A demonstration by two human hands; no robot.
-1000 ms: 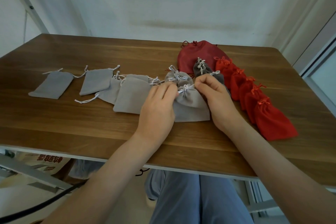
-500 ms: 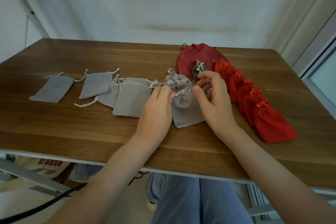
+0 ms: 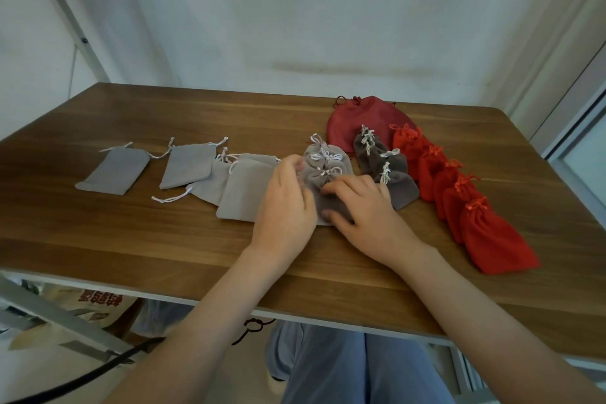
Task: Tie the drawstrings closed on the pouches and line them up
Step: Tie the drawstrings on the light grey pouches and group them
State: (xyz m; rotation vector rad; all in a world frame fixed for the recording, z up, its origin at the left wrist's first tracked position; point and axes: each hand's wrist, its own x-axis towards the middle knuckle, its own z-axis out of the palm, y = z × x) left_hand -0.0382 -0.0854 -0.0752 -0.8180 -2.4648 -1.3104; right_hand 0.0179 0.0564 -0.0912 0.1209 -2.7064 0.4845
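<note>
A tied light grey pouch (image 3: pixel 319 185) lies mid-table, partly on a second tied one (image 3: pixel 324 154) behind it. My right hand (image 3: pixel 364 207) rests flat on the front pouch's lower half, fingers spread. My left hand (image 3: pixel 285 203) has its fingers curled at the pouch's left edge and seems to pinch the fabric there. To the right lie tied dark grey pouches (image 3: pixel 395 174) and a diagonal row of several tied red pouches (image 3: pixel 492 236). Several untied flat grey pouches (image 3: pixel 187 164) lie to the left.
A large dark red pouch (image 3: pixel 364 121) sits behind the rows near the far edge. The wooden table (image 3: pixel 164 239) ends close to my body. A wall stands behind it, and a metal frame and a bag are below on the left.
My hands have let go of the drawstring bow. The right hand has dropped flat onto the pouch's body and the left has moved to its left edge. The pouch now lies closer to the tied one behind it.
</note>
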